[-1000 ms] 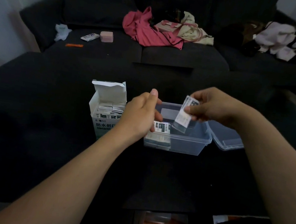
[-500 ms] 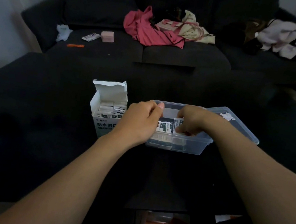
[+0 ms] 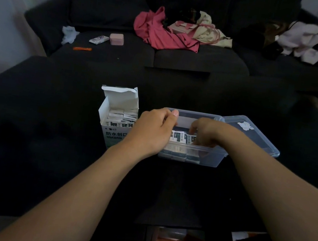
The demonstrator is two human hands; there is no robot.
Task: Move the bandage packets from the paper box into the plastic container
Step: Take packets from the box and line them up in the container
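The white paper box stands open on the dark surface, with several bandage packets upright inside it. To its right is the clear plastic container, which holds a row of packets at its left end. My left hand covers the container's left end, its thumb over the rim and its curled fingers against that row. My right hand reaches down into the container, its fingertips pinching a packet at the right end of the row.
The container's clear lid leans off its right side. A dark sofa behind holds a pink garment, a small pink box and pale clothes. A white paper scrap lies near the front right.
My right hand brought a packet down from above the container into it and now presses it against the row. My left hand stayed at the container's left end.
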